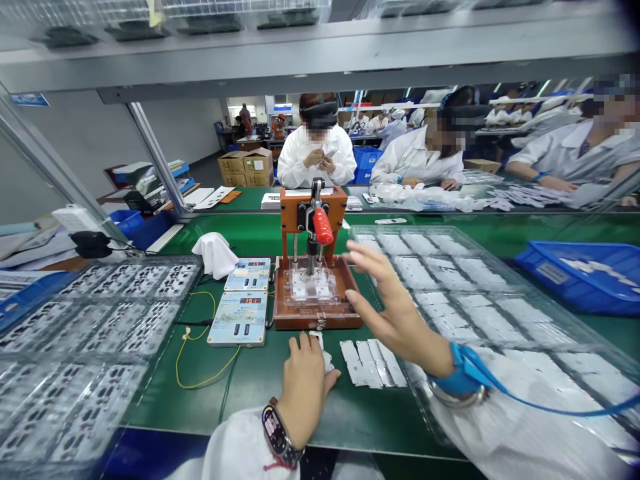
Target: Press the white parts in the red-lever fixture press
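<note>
Desk: green, bearing the press (297,320), which stands upright; on the desk (175,413), everything below is placed from it.
Plate tray: the clear plate tray (400,229) lies to the press's right, with white plates in its compartments.
Parts tray: the clear parts tray (179,303) is well to the press's left, beyond the control boxes (237,320).
Right hand: raised just right of the press, the right hand (395,313) is spread wide with nothing in it.
Left hand: low in front of the press, the left hand (305,373) curves over a plate; I cannot tell whether it grips.
Loose plates: side by side at the press's front right, the loose plates (370,363) point lengthwise away from the wearer.
Plate: the partly covered plate (327,361) is just in front of the press, long axis seemingly towards it; the left hand is nearer.
Red handle: atop the press, the red handle (323,225) lies up and leftward from the right hand, the nearer one.
</note>
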`<action>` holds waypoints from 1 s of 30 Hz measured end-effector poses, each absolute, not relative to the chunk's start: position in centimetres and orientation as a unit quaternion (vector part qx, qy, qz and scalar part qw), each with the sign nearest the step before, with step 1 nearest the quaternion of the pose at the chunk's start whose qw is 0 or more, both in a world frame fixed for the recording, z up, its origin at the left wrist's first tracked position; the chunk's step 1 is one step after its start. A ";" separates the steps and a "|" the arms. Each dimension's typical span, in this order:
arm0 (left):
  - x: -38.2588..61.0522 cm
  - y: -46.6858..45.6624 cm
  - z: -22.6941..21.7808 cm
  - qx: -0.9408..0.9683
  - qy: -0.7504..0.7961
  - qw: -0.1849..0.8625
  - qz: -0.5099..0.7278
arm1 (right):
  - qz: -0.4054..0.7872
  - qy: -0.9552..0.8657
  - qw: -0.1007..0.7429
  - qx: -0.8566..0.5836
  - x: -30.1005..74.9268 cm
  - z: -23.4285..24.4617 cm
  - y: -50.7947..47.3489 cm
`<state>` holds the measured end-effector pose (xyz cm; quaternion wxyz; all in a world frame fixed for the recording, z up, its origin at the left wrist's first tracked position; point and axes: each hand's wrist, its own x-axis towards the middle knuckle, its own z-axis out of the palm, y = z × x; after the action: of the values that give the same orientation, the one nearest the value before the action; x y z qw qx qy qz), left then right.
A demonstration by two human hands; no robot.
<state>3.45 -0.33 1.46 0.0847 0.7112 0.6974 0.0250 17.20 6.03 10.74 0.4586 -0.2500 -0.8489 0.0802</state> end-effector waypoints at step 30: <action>2.3 -3.3 -4.5 0.730 0.642 0.120 0.202 | 0.142 -0.739 0.488 -0.442 12.0 23.4 23.3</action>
<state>2.34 -3.28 -4.50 0.1203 0.7297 0.6421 0.2018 12.01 23.33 23.43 0.4880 -0.4417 -0.7393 0.1419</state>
